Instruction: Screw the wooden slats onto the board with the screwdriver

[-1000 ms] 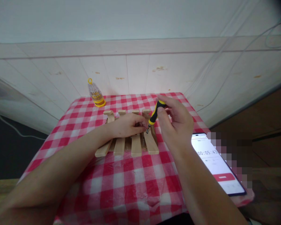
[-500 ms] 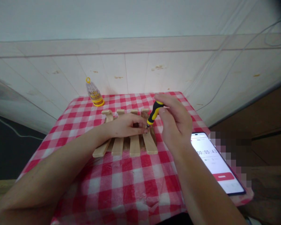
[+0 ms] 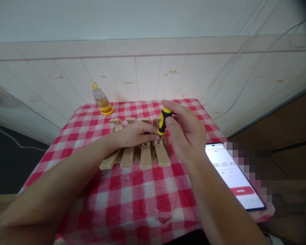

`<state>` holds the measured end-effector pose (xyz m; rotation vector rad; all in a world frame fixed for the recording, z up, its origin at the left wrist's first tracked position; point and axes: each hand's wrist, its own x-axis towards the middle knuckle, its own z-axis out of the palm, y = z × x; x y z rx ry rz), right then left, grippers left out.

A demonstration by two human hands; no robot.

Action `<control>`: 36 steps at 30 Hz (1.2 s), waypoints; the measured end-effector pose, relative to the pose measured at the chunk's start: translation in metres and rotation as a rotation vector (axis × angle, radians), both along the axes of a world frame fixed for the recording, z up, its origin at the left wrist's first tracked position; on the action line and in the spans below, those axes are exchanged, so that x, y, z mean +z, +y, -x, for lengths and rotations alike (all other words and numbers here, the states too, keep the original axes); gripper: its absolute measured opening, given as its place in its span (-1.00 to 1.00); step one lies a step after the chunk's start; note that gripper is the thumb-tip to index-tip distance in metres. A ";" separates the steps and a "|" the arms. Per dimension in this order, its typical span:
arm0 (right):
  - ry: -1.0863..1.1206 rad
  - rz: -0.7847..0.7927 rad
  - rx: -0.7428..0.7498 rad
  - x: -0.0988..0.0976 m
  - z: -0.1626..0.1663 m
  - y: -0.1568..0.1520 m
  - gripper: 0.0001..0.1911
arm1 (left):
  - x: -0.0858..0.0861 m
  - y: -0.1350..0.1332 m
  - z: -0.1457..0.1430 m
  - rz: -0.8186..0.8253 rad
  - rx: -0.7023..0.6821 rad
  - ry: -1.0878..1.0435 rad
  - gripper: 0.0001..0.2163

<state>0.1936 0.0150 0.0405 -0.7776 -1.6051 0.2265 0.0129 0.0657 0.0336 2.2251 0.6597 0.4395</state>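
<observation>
A slatted wooden piece (image 3: 146,160) lies on the table, its pale slats curving upward at the far end. My right hand (image 3: 188,136) grips a black and yellow screwdriver (image 3: 163,120), which leans with its tip down at the rightmost slat. Just below that tip, a small dark screw or hole (image 3: 158,142) shows on the slat. Across the slats rests my left hand (image 3: 135,134), its fingertips pressed together beside the screwdriver's shaft. Whatever those fingertips pinch is too small to make out.
A clear, yellow-based bit case (image 3: 103,102) stands at the back left of the red-and-white checked tablecloth (image 3: 132,204). On the right edge lies a phone (image 3: 234,177) showing a timer. Behind the table rises a panelled wall (image 3: 148,78).
The screwdriver's handle has swung left and stands more upright, with my right hand moving along. My left fingers have drawn slightly back, and the dark spot on the right slat shows more clearly.
</observation>
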 end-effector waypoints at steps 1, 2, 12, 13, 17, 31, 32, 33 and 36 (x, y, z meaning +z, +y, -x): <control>-0.021 0.003 0.009 0.002 -0.001 -0.002 -0.76 | 0.000 0.000 0.000 0.002 -0.003 0.003 -0.81; -0.029 0.002 0.014 0.003 -0.001 -0.003 -0.76 | 0.000 0.000 0.000 0.004 -0.006 0.009 -0.82; 0.204 0.023 0.020 -0.012 0.003 0.013 -0.77 | 0.002 -0.003 -0.001 0.014 -0.003 -0.042 -0.86; 0.207 0.021 0.042 -0.011 0.002 0.011 -0.78 | 0.003 -0.004 -0.002 0.015 -0.009 -0.051 -0.87; 0.176 0.050 0.120 -0.006 -0.001 0.002 -0.83 | 0.004 -0.004 -0.003 -0.005 0.001 -0.058 -0.88; 0.007 0.000 -0.007 -0.003 -0.010 0.005 -0.76 | 0.006 -0.006 -0.003 -0.006 0.047 -0.011 -0.85; 0.009 0.003 -0.013 -0.003 -0.010 0.005 -0.74 | 0.007 -0.008 -0.004 0.009 0.064 -0.001 -0.85; 0.015 0.010 -0.024 -0.004 -0.011 0.006 -0.74 | 0.009 -0.009 -0.004 0.024 0.078 0.007 -0.86; 0.054 0.022 -0.069 -0.008 -0.008 0.013 -0.79 | 0.011 -0.011 -0.005 0.045 0.097 0.001 -0.88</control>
